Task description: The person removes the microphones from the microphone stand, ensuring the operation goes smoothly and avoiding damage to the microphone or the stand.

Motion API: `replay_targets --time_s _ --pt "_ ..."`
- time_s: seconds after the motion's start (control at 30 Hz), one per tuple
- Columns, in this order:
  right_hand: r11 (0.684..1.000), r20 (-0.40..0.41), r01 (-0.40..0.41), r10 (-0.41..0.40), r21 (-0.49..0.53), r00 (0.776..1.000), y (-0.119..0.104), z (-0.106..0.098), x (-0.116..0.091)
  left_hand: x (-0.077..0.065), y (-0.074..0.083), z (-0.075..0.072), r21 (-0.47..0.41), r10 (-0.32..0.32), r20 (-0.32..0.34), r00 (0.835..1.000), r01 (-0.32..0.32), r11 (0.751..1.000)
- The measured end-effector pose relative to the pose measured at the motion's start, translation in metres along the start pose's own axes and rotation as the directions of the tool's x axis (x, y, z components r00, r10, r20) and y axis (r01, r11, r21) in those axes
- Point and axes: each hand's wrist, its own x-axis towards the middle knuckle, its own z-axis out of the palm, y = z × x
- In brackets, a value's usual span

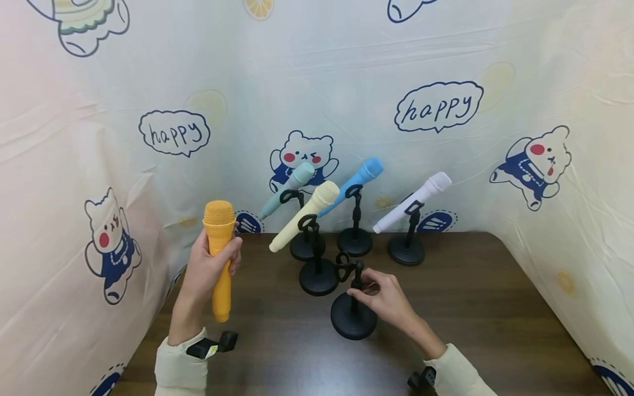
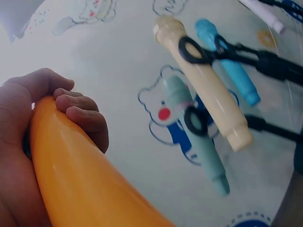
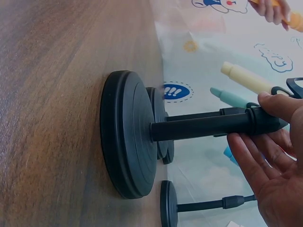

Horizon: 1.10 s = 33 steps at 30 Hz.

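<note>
An orange microphone (image 1: 222,289) stands nearly upright in my left hand (image 1: 200,269), head upward, with the fingers and thumb wrapped round its body. It is raised at the table's left side; in the left wrist view its orange handle (image 2: 90,175) fills the lower left. My right hand (image 1: 388,300) pinches the upper pole of a black microphone stand (image 1: 354,322) between thumb and fingers. The stand's round base rests on the table, and its clip holds no microphone. In the right wrist view the pole (image 3: 199,127) runs from the base to my fingertips.
Behind, several black stands hold tilted microphones: cream (image 1: 304,217), mint green (image 1: 287,190), blue (image 1: 354,184) and lilac (image 1: 413,202). The cream one's stand (image 1: 318,278) is close to the held stand. A printed cloth (image 1: 346,66) encloses the brown table (image 1: 277,352) at back and sides.
</note>
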Motion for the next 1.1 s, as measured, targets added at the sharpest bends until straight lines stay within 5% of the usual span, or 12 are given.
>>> replay_targets --time_s 0.23,0.53,1.1 --pt "1.0 -0.006 0.0 0.0 0.008 1.0 0.001 0.0 -0.001 0.002 -0.026 -0.022 0.133 -0.114 -0.012 0.993 0.115 0.985" --pt "1.0 -0.007 -0.012 0.012 0.0 1.0 0.0 -0.001 -0.002 0.005 -0.062 -0.043 0.185 -0.254 -0.065 0.965 0.262 0.947" --pt "1.0 -0.002 -0.007 0.007 -0.001 1.0 0.001 0.001 0.0 0.008 -0.126 -0.087 0.512 -0.462 -0.103 0.881 0.445 0.735"
